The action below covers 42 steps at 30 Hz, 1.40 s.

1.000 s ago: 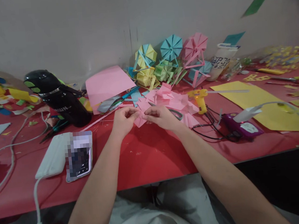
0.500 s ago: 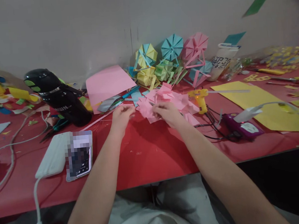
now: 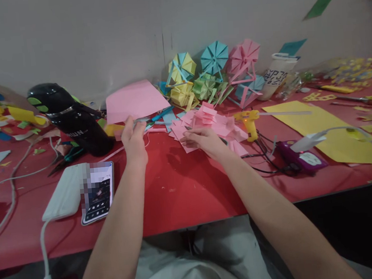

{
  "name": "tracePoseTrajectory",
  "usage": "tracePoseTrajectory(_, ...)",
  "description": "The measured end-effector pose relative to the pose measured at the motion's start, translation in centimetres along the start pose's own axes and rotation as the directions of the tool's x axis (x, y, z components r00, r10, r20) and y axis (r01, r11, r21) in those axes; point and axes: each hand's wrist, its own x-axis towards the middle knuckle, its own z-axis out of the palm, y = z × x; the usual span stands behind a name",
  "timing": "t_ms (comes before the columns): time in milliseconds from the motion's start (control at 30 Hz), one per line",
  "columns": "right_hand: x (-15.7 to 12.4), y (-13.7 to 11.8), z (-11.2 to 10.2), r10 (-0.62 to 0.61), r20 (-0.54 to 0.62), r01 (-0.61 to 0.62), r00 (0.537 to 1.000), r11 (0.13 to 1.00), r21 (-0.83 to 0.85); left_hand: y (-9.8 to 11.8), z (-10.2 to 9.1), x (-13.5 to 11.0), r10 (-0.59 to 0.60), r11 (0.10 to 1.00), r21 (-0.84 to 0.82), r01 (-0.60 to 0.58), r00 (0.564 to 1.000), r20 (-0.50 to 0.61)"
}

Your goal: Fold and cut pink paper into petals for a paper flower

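Observation:
My left hand (image 3: 134,139) reaches forward over the red table (image 3: 184,191). Its fingers are stretched out and loosely apart, just short of the grey and blue paper scraps (image 3: 139,127) under a large pink sheet (image 3: 135,101). A thin pink paper strip (image 3: 115,151) runs beneath the hand. My right hand (image 3: 205,141) lies on a heap of pink folded paper pieces (image 3: 213,120). Its fingers are curled and pinch one pink folded piece (image 3: 179,133) at the heap's left edge.
A black bottle (image 3: 74,123) lies at the left. A phone (image 3: 97,191) and a white power bank (image 3: 64,197) with its cable are close by. Paper pinwheels (image 3: 213,59) stand at the wall. A yellow glue gun (image 3: 249,124), purple charger (image 3: 300,157) and yellow sheet (image 3: 321,123) are on the right.
My left hand let go of the pink piece and moved left and forward toward the scraps. My right hand kept the piece and set it against the pink heap.

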Motion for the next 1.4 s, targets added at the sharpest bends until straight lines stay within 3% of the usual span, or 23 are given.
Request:
tracePoseTrajectory(67, 0.1, 0.0, -0.1, -0.008, -0.004, 0.008, 1.000, 1.000, 0.002, 0.5, 0.2, -0.2, -0.012, 0.996, -0.094, 0.002, 0.994, -0.112)
tracePoseTrajectory(133, 0.1, -0.2, -0.1, -0.031, -0.010, 0.032, 0.999, 0.999, 0.020, 1.0, 0.4, -0.6, 0.019, 0.991, -0.130, -0.036, 0.992, -0.126)
tracePoseTrajectory(300, 0.0, -1.3, 0.1, -0.051, -0.021, 0.052, 0.999, 0.993, 0.102, 2.0, 0.2, -1.4, 0.071, 0.991, -0.113, -0.074, 0.997, -0.031)
tracePoseTrajectory(500, -0.2, -1.9, 0.2, -0.110, 0.075, 0.103, 0.991, 0.991, 0.090, 4.1, 0.3, -3.1, 0.046, 0.994, -0.101, -0.033, 0.990, 0.131)
tracePoseTrajectory(700, -0.2, -1.9, -0.5, -0.184, 0.133, 0.168, 0.974, 0.977, 0.129, 6.4, 0.2, -4.8, -0.063, 0.993, -0.071, 0.093, 0.939, 0.338)
tracePoseTrajectory(833, -0.6, -1.8, -0.3, -0.196, 0.144, 0.187, 0.970, 0.980, 0.073, 6.9, -0.4, -5.0, -0.106, 0.982, -0.100, 0.159, 0.909, 0.403)
tracePoseTrajectory(1033, -0.9, -0.8, -0.2, -0.149, 0.253, 0.133, 0.956, 0.988, 0.078, 6.5, -0.9, -4.0, -0.033, 0.944, -0.301, 0.133, 0.949, 0.313)
tracePoseTrajectory(1100, -1.2, -0.8, -0.6, -0.145, 0.202, 0.130, 0.969, 0.988, 0.086, 6.1, -0.8, -3.3, -0.041, 0.936, -0.324, 0.137, 0.957, 0.286)
tracePoseTrajectory(1167, -1.8, -1.2, -1.1, -0.164, 0.079, 0.153, 0.983, 0.979, 0.136, 5.5, -0.6, -2.5, -0.063, 0.945, -0.298, 0.133, 0.970, 0.234)
tracePoseTrajectory(1233, -2.5, -2.1, -1.5, -0.166, -0.051, 0.174, 0.985, 0.950, 0.259, 4.8, -0.4, -1.9, -0.120, 0.983, -0.120, 0.139, 0.981, 0.155)
tracePoseTrajectory(1333, -2.8, -3.6, -2.2, -0.142, -0.157, 0.196, 0.977, 0.887, 0.419, 3.5, -0.6, -1.3, -0.276, 0.950, 0.169, 0.263, 0.959, 0.061)
tracePoseTrajectory(1400, -2.1, -4.2, -2.8, -0.210, -0.185, 0.273, 0.960, 0.843, 0.463, 2.7, -1.0, -1.0, -0.157, 0.924, 0.352, 0.150, 0.988, -0.009)
